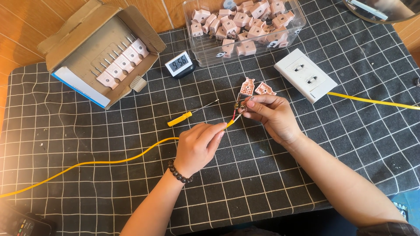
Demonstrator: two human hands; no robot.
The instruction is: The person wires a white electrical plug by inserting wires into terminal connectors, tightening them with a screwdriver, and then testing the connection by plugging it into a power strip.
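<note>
My left hand (197, 147), with a dark bead bracelet at the wrist, pinches the end of a yellow cable (109, 161) that trails off to the left. My right hand (271, 114) grips the cable's bared red and white wires with small metal prongs (239, 106) at their tips. Just above the fingers lie two pink plug shell halves (254, 88) on the mat. A yellow-handled screwdriver (186, 117) lies left of the hands.
A clear tub (295, 35) of pink plugs stands at the back. A cardboard box (81, 35) with several finished plugs sits at the back left, a small digital timer (179, 64) beside it. A white double socket (305, 74) with a yellow lead lies right.
</note>
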